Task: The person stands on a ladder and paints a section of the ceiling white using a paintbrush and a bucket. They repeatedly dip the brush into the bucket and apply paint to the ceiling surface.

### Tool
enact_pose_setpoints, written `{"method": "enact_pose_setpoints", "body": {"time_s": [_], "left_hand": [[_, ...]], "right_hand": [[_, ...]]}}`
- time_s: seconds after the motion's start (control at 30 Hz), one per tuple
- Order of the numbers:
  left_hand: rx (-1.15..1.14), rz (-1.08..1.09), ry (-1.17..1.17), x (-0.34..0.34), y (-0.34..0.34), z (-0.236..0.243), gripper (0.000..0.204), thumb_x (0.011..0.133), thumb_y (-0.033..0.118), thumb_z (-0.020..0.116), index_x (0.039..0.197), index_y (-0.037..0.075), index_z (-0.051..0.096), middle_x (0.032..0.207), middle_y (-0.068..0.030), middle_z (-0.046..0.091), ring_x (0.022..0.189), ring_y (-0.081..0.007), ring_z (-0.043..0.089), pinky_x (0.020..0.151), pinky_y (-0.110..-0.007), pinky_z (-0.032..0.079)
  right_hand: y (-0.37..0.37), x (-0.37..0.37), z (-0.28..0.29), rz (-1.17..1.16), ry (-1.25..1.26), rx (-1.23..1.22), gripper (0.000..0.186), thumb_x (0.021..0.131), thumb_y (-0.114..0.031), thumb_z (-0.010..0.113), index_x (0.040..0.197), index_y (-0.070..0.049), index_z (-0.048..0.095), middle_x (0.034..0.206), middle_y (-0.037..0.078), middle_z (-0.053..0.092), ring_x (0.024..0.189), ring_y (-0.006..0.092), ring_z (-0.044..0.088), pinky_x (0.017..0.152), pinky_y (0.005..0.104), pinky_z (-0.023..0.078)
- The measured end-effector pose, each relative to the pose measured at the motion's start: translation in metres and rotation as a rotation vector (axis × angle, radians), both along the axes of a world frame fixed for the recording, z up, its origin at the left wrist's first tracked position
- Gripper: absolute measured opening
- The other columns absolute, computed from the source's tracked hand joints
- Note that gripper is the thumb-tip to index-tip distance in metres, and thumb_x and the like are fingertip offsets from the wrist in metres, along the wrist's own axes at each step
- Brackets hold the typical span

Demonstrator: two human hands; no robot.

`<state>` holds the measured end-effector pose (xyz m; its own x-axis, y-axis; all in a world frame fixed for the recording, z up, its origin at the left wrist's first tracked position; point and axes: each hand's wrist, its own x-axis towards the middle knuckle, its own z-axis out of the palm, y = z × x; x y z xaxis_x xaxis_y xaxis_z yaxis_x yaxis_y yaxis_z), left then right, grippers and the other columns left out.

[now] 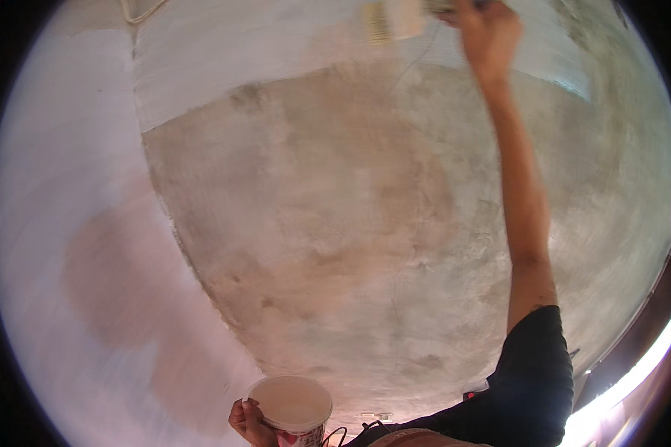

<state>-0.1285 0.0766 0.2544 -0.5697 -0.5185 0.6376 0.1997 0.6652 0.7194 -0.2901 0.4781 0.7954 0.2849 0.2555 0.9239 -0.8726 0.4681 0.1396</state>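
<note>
Our right hand (487, 31), arm stretched up, is clenched around the handle of a wide, pale-bristled paintbrush (395, 20), its bristles apparently against the wall, though blur makes contact uncertain. Our left hand (247, 422) grips a round white plastic bucket of white paint (291, 406) low by our body. We judge the work partly done: the white-painted band (276, 52) covers the top and left, while the bare grey cement patch (350, 223) remains.
</note>
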Motion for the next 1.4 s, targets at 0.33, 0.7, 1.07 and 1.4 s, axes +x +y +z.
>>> {"method": "enact_pose_setpoints", "body": {"time_s": [0.33, 0.7, 1.07, 1.4], "left_hand": [[0.481, -0.359, 0.219, -0.031, 0.009, 0.024, 0.029, 0.086, 0.026, 0.055, 0.066, 0.009, 0.044, 0.061, 0.0033, 0.042, 0.059, -0.0116, 0.041, 0.054, -0.030, 0.033], [0.679, -0.645, 0.260, -0.026, 0.021, 0.064, 0.034, 0.092, 0.014, 0.052, 0.066, 0.012, 0.030, 0.057, 0.0070, 0.026, 0.054, -0.0042, 0.025, 0.047, -0.025, 0.017], [0.721, -0.659, 0.214, -0.018, 0.049, 0.094, 0.023, 0.090, 0.016, 0.055, 0.077, -0.003, 0.058, 0.060, 0.0027, 0.044, 0.055, -0.0042, 0.033, 0.051, -0.022, 0.022], [0.834, -0.741, 0.201, -0.017, 0.064, 0.106, 0.026, 0.091, 0.019, 0.058, 0.077, -0.004, 0.059, 0.063, 0.0025, 0.049, 0.055, -0.0034, 0.033, 0.052, -0.021, 0.023]], "right_hand": [[0.287, 0.126, -0.042, -0.735, -0.128, -0.487, 0.037, 0.079, -0.024, 0.070, 0.080, 0.013, 0.067, 0.072, 0.013, 0.069, 0.066, 0.0157, 0.068, 0.068, 0.0247, 0.055], [0.125, 0.119, -0.245, 0.354, -0.547, -0.150, 0.026, 0.090, -0.017, 0.053, 0.097, 0.007, 0.060, 0.083, 0.015, 0.063, 0.074, 0.0238, 0.064, 0.068, 0.0353, 0.052], [-0.066, 0.085, -0.349, 0.941, -1.271, 0.317, 0.016, 0.084, 0.000, 0.062, 0.098, 0.007, 0.063, 0.095, 0.014, 0.065, 0.082, 0.0185, 0.063, 0.068, 0.0310, 0.053], [-0.121, 0.064, -0.379, 0.643, -1.439, 1.095, 0.019, 0.082, -0.009, 0.068, 0.099, -0.002, 0.065, 0.090, 0.009, 0.069, 0.074, 0.0175, 0.067, 0.067, 0.0266, 0.050]]}}
